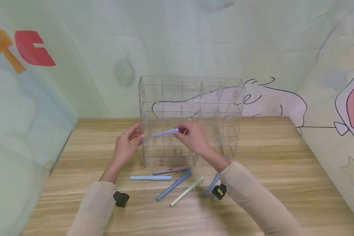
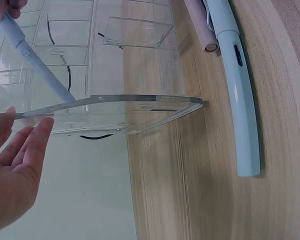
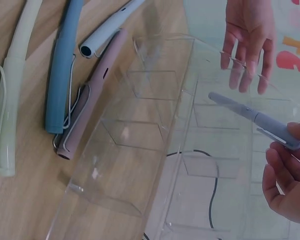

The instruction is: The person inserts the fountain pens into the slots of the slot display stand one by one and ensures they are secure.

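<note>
A clear plastic rack [image 1: 191, 102] with several tiers and dividers stands upright on the table. My left hand [image 1: 126, 146] holds its left side wall, the thumb at the front edge and the fingers along the outside. In front of the rack's left part, my right hand [image 1: 194, 137] pinches a lavender pen [image 1: 164, 132] by its clip end. The pen lies nearly level, its other end pointing left; in the right wrist view the lavender pen [image 3: 235, 106] slants across the clear tiers. Whether it touches a tier, I cannot tell.
Several pens lie before the rack: a mauve pen [image 1: 168, 170], a light blue pen [image 1: 150, 178], a darker blue pen [image 1: 174, 186] and a pale green pen [image 1: 186, 192]. Another blue pen [image 1: 211, 186] is partly hidden by the right wrist camera [image 1: 219, 191]. A printed cloth [image 1: 100, 59] hangs behind.
</note>
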A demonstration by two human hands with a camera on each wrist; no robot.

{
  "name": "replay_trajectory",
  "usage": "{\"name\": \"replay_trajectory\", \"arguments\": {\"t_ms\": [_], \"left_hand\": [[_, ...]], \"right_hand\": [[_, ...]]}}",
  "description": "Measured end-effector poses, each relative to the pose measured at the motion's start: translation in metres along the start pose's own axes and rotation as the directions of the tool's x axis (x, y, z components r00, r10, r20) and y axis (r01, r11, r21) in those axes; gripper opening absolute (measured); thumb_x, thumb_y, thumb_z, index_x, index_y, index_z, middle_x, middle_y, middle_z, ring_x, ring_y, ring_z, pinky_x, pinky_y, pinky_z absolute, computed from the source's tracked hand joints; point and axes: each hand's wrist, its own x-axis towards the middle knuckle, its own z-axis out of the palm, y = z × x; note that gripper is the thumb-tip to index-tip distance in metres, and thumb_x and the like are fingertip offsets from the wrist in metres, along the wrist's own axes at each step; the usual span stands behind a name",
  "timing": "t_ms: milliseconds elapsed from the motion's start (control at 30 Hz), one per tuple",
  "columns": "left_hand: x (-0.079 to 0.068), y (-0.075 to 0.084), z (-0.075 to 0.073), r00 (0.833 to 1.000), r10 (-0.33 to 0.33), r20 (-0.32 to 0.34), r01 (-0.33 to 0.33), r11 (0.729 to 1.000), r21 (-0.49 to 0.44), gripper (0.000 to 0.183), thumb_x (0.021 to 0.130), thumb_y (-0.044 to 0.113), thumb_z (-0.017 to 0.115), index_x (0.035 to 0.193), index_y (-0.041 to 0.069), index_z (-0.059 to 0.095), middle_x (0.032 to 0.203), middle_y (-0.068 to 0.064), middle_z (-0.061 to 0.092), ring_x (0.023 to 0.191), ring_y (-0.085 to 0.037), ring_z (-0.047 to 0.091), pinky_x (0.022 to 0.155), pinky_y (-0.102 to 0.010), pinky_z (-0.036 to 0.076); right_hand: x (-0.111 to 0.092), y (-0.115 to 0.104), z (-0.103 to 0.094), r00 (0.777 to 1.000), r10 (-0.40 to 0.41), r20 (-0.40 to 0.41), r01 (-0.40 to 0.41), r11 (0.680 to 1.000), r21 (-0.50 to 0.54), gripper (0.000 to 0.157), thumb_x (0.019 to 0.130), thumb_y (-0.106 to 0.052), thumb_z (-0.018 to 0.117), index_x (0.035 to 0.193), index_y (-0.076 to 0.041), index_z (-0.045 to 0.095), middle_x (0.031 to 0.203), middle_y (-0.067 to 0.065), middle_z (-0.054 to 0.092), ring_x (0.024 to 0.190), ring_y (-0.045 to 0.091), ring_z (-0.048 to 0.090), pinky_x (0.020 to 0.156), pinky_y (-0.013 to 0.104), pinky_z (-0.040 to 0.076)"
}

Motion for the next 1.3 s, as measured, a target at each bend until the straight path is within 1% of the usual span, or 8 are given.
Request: {"name": "replay_trajectory", "arguments": {"t_ms": [433, 500, 633, 733, 833, 933, 1167, 1300], "left_hand": [[0.001, -0.002, 0.001, 1.0, -0.011, 0.006, 0.011, 1.0, -0.001, 0.048, 0.09, 0.003, 0.055, 0.135, 0.0, 0.04, 0.123, -0.023, 0.053, 0.109, -0.032, 0.054, 0.077, -0.021, 0.055], [0.001, -0.001, 0.001, 1.0, -0.012, 0.004, 0.012, 1.0, -0.001, 0.048, 0.09, 0.004, 0.055, 0.135, 0.0, 0.04, 0.123, -0.023, 0.053, 0.11, -0.032, 0.054, 0.077, -0.022, 0.054], [0.002, -0.002, 0.0, 1.0, -0.012, 0.002, 0.012, 1.0, 0.001, 0.048, 0.09, 0.005, 0.056, 0.136, 0.0, 0.04, 0.123, -0.023, 0.053, 0.11, -0.032, 0.054, 0.078, -0.022, 0.054], [0.003, -0.003, 0.0, 1.0, -0.012, 0.002, 0.012, 1.0, 0.001, 0.048, 0.09, 0.005, 0.056, 0.136, 0.0, 0.039, 0.123, -0.023, 0.052, 0.11, -0.032, 0.054, 0.078, -0.021, 0.054], [0.003, -0.003, 0.0, 1.0, -0.013, 0.0, 0.013, 1.0, 0.0, 0.048, 0.09, 0.004, 0.056, 0.135, 0.0, 0.04, 0.123, -0.023, 0.053, 0.11, -0.032, 0.054, 0.077, -0.021, 0.054], [0.002, -0.003, 0.0, 1.0, -0.011, 0.0, 0.011, 1.0, 0.002, 0.048, 0.09, 0.004, 0.056, 0.135, 0.0, 0.04, 0.122, -0.023, 0.053, 0.109, -0.032, 0.054, 0.076, -0.021, 0.055], [0.001, -0.003, 0.0, 1.0, -0.006, 0.001, 0.006, 1.0, -0.004, 0.048, 0.09, 0.003, 0.056, 0.135, 0.0, 0.04, 0.122, -0.024, 0.053, 0.109, -0.033, 0.054, 0.077, -0.022, 0.055], [0.0, -0.003, 0.0, 1.0, -0.005, 0.0, 0.005, 1.0, 0.002, 0.048, 0.09, 0.003, 0.056, 0.135, 0.0, 0.04, 0.122, -0.024, 0.053, 0.109, -0.032, 0.054, 0.077, -0.022, 0.055]], "right_hand": [[0.001, 0.001, 0.015, 0.996, -0.088, -0.026, 0.088, 0.996, 0.002, 0.008, 0.08, -0.004, 0.069, 0.086, 0.001, 0.066, 0.073, 0.006, 0.062, 0.063, 0.013, 0.055, 0.05, 0.016, 0.048], [0.001, 0.001, 0.015, 0.997, -0.078, -0.02, 0.079, 0.997, 0.015, 0.012, 0.08, -0.006, 0.069, 0.088, 0.002, 0.066, 0.073, 0.006, 0.062, 0.062, 0.013, 0.054, 0.049, 0.016, 0.047], [0.0, 0.0, 0.013, 1.0, 0.009, -0.009, -0.009, 0.999, 0.052, 0.022, 0.083, -0.018, 0.068, 0.093, 0.002, 0.065, 0.073, 0.004, 0.061, 0.063, 0.013, 0.052, 0.051, 0.019, 0.046], [-0.001, -0.001, 0.011, 0.998, 0.063, -0.019, -0.061, 0.997, 0.05, 0.024, 0.087, -0.024, 0.064, 0.088, 0.0, 0.065, 0.068, 0.002, 0.058, 0.061, 0.014, 0.049, 0.051, 0.021, 0.044], [-0.002, -0.001, 0.009, 0.998, 0.049, -0.031, -0.048, 0.999, 0.021, 0.023, 0.089, -0.023, 0.061, 0.077, -0.004, 0.065, 0.062, 0.0, 0.055, 0.055, 0.013, 0.046, 0.047, 0.022, 0.041], [-0.003, 0.0, 0.008, 0.999, 0.028, -0.019, -0.028, 1.0, 0.005, 0.025, 0.089, -0.022, 0.06, 0.074, -0.004, 0.066, 0.059, -0.001, 0.054, 0.051, 0.012, 0.044, 0.045, 0.022, 0.039], [-0.003, 0.0, 0.008, 0.999, 0.031, 0.011, -0.031, 0.999, 0.009, 0.019, 0.089, -0.019, 0.06, 0.084, -0.002, 0.067, 0.065, 0.001, 0.057, 0.057, 0.012, 0.047, 0.049, 0.02, 0.041], [-0.004, 0.002, 0.008, 1.0, -0.025, 0.017, 0.025, 1.0, 0.016, 0.013, 0.087, -0.012, 0.063, 0.089, 0.001, 0.066, 0.07, 0.004, 0.061, 0.061, 0.012, 0.05, 0.05, 0.019, 0.044]]}}
